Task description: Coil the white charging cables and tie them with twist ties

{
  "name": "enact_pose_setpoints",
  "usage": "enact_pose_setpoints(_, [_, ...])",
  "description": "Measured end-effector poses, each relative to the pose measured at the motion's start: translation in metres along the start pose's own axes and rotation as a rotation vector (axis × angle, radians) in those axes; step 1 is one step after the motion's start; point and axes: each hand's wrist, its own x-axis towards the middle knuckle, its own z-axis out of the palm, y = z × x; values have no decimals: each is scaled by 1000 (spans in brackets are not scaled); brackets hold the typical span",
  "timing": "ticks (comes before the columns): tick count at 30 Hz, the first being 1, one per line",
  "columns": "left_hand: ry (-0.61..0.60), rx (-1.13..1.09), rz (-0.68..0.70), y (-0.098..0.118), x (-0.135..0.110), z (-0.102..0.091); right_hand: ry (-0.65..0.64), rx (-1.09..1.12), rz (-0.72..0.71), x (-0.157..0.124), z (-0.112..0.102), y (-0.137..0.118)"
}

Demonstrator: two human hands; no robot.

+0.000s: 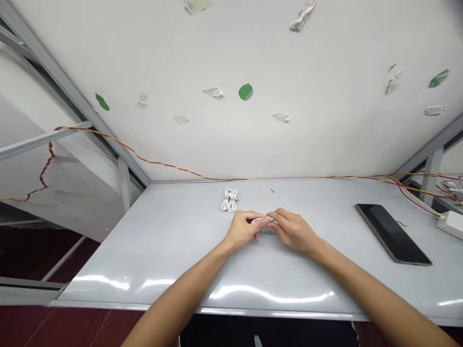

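My left hand (243, 228) and my right hand (292, 228) meet over the middle of the grey table. The fingers of both are closed on a thin white cable (256, 220); only short parts of it show, and the rest is hidden by the fingers. Just beyond my left hand lie coiled white cables (229, 201), side by side and bound with black ties. A small dark twist tie (272, 190) rests on the table behind my right hand.
To the right lies a dark phone or tablet (392, 233), with another black tie (401, 223) beside it. A white power strip (450, 224) sits at the right edge. Red and yellow twisted wires (170, 166) run along the white back wall. Metal frame posts stand on both sides.
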Motion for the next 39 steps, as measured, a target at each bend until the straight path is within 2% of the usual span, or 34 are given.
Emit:
enact_pose_setpoints(12, [-35, 59, 67, -5, 1, -2, 11, -49, -48, -1, -4, -2])
enact_pose_setpoints(21, [39, 48, 77, -2, -1, -1, -11, -21, -44, -1, -2, 0])
enact_pose_setpoints(29, [37, 63, 88, -10, 1, -1, -10, 47, 14, -2, -2, -2])
enact_pose_setpoints(39, [75, 119, 91, -10, 0, 0, -49, 145, 74, 1, -5, -1])
